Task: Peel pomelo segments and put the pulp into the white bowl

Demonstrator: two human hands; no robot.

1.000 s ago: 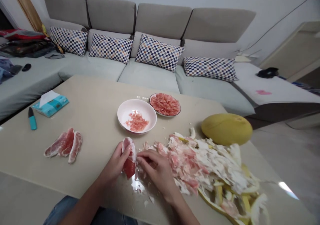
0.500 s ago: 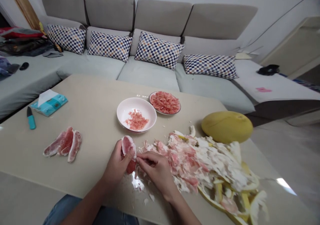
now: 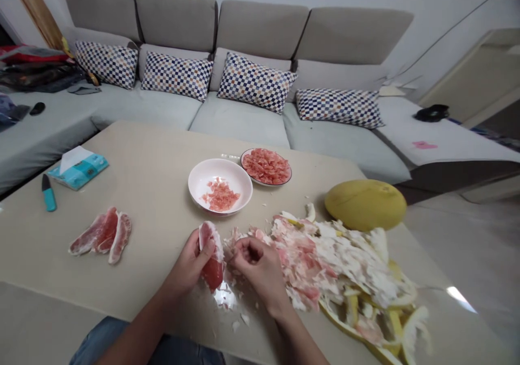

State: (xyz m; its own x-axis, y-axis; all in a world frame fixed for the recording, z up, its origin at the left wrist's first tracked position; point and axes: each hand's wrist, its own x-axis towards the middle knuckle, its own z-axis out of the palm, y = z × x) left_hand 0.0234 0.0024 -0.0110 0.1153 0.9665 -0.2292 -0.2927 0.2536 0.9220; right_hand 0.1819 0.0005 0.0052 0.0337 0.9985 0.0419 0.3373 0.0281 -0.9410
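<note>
Pink pomelo segment in hand, scraps crowding the right

Close to the near edge of the table, the person's left hand is gripping the segment, thumb pressing on its face, red flesh showing at the lower end. Just beside it, the right hand is hovering with its fingertips pinched together; from here I cannot tell whether a shred is caught between them.

The scraps are spreading from that hand towards the table's right edge, lying in the way of a whole yellow pomelo near the far right corner. Curved rinds are piling up on the near side.

Ahead of the hands, a white bowl is holding a little pulp and standing partly in front of a dark-rimmed plate, which is carrying far more, near the far edge.

Towards the left edge, spare segments are lying well apart from the hands, and a turquoise-handled knife is resting beside a tissue pack. Beyond the far edge, a grey sofa is filling the background.
</note>
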